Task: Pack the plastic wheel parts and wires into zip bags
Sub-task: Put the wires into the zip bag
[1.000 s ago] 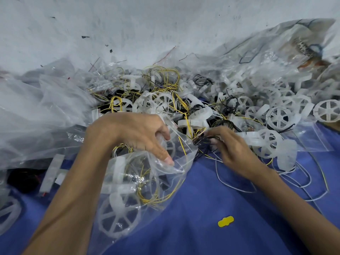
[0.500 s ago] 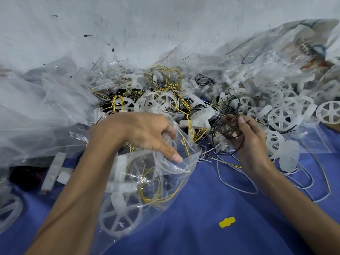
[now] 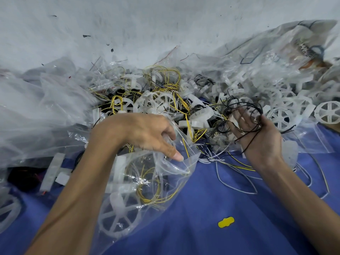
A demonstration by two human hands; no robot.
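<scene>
My left hand (image 3: 147, 133) grips the mouth of a clear zip bag (image 3: 147, 184) that lies on the blue cloth. Inside the bag are a white plastic wheel (image 3: 117, 218) and coiled yellow wire (image 3: 154, 192). My right hand (image 3: 257, 133) is raised palm up over the pile, with a loop of black wire (image 3: 252, 116) draped round its fingers and thumb. Behind both hands lies a heap of white wheel parts (image 3: 281, 116) tangled with yellow and black wires (image 3: 165, 80).
Empty clear bags (image 3: 46, 107) pile up at the left and back right against the grey wall (image 3: 147, 24). Loose white wires (image 3: 237, 173) trail over the blue cloth (image 3: 220, 199) at the right. A small yellow scrap (image 3: 226, 222) lies near the front.
My right hand lifted from the pile, turned palm up and moved right, pulling up a loop of black wire. My left hand kept hold of the bag's mouth.
</scene>
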